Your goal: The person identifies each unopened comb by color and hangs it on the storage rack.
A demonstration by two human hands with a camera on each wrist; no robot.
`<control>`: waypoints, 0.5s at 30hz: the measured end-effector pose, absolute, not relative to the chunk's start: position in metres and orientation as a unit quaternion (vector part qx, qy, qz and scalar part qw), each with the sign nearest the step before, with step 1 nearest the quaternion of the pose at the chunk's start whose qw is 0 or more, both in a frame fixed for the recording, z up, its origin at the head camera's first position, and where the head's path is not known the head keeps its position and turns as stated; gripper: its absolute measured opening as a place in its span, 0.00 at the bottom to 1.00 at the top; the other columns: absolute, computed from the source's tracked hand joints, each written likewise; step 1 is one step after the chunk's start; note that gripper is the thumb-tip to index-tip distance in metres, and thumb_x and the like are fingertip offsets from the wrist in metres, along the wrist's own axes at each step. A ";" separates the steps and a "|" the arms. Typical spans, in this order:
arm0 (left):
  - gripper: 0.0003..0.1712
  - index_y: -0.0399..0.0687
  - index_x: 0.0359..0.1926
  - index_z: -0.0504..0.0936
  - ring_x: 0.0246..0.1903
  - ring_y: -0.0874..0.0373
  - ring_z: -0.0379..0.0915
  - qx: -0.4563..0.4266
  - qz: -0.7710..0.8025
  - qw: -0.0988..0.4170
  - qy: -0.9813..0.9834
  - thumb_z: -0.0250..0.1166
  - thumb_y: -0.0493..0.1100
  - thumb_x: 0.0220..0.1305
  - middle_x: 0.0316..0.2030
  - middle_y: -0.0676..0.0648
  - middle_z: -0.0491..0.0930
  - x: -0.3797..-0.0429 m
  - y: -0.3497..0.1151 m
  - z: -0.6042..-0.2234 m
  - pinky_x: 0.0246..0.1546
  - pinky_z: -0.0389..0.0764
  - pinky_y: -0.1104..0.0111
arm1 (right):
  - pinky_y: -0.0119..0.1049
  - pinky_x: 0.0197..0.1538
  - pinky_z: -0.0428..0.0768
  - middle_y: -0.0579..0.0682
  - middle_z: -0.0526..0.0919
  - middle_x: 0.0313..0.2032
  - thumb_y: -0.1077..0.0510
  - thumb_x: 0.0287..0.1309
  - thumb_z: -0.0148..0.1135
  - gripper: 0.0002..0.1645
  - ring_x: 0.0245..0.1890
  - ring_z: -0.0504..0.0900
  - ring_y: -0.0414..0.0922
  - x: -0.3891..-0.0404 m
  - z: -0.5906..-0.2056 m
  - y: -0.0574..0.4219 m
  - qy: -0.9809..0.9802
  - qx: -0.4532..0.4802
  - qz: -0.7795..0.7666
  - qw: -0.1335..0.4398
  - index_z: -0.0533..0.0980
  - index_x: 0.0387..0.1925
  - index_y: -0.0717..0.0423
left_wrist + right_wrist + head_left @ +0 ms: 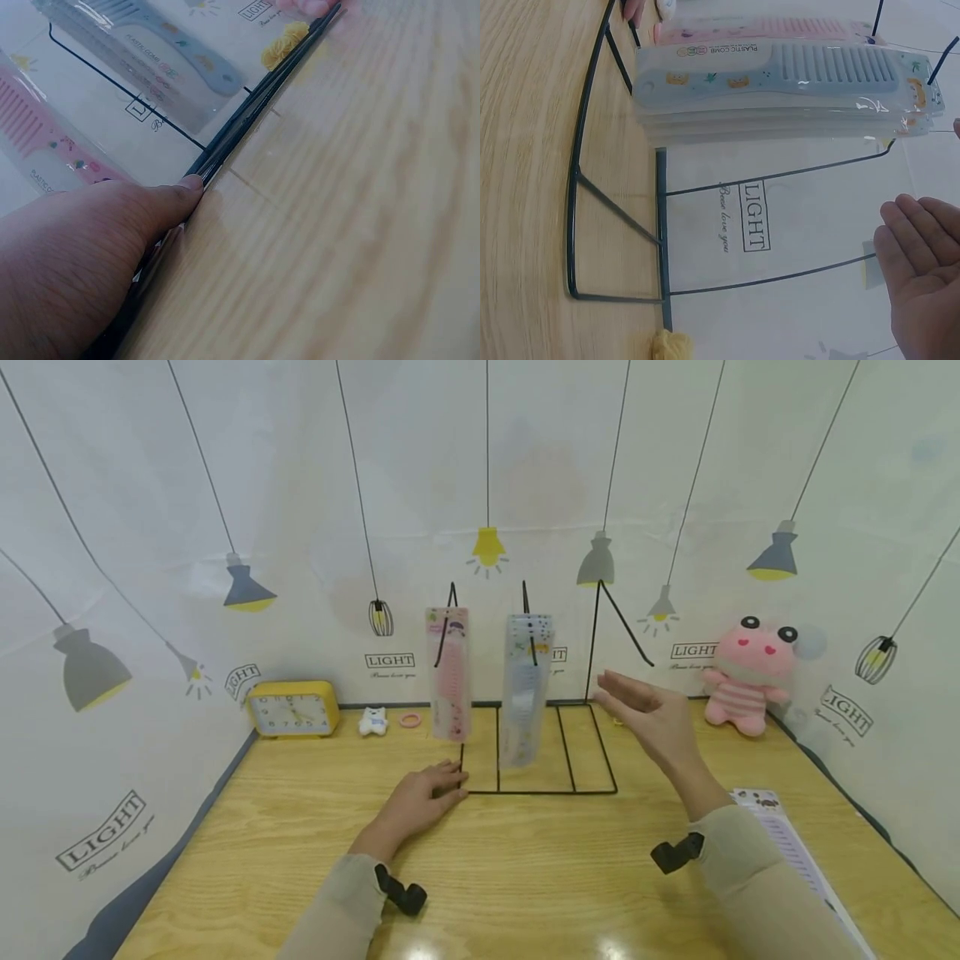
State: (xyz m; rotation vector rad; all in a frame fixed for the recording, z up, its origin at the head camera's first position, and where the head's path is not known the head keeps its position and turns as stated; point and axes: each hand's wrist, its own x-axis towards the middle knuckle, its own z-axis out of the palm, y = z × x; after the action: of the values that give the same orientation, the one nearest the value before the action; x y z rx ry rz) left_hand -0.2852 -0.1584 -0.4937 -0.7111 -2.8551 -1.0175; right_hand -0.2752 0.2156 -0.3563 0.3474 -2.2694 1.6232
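Observation:
A black wire display rack (540, 792) stands on the table. From its left hook hangs packaged pink comb stock (450, 685); on its middle hook hang several packaged blue combs (527, 693), (705, 82). The right hook (626, 622) is bare. My left hand (420, 797) holds the rack's front left base corner, its thumb (176, 202) on the base wire and its other fingers hidden in the left wrist view. My right hand (648, 718) is raised beside the right hook, fingers extended and nothing in it, palm visible in the right wrist view (930, 277).
Partly behind my right sleeve lies a purple comb package (798, 852). A yellow clock (292, 710), a small white bear figure (372, 721) and a pink ring (410, 720) stand back left. A pink plush toy (750, 681) sits back right. Behind the rack is a yellow ruffled thing (671, 345).

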 end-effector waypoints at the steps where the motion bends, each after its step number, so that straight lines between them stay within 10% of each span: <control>1: 0.25 0.54 0.65 0.79 0.72 0.55 0.59 -0.229 -0.327 0.014 -0.917 0.61 0.55 0.73 0.70 0.51 0.69 -0.285 -0.158 -0.493 0.73 0.59 0.53 | 0.26 0.47 0.83 0.48 0.84 0.56 0.40 0.58 0.72 0.32 0.49 0.85 0.35 -0.275 -0.357 0.218 -0.796 0.121 0.572 0.158 0.80 0.61 0.48; 15: 0.25 0.55 0.66 0.79 0.73 0.55 0.57 -0.226 -0.332 0.007 -0.916 0.61 0.55 0.73 0.70 0.51 0.69 -0.285 -0.159 -0.493 0.74 0.58 0.53 | 0.19 0.48 0.79 0.49 0.83 0.58 0.41 0.62 0.69 0.32 0.51 0.81 0.29 -0.261 -0.362 0.266 -0.839 0.100 0.516 0.142 0.78 0.64 0.48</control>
State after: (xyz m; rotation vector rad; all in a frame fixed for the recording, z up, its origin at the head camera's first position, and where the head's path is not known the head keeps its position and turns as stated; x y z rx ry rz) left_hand -0.2847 -0.1588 -0.4928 -0.7068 -2.8648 -1.0376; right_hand -0.2610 0.2655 -0.3624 0.2895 -2.4217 1.4885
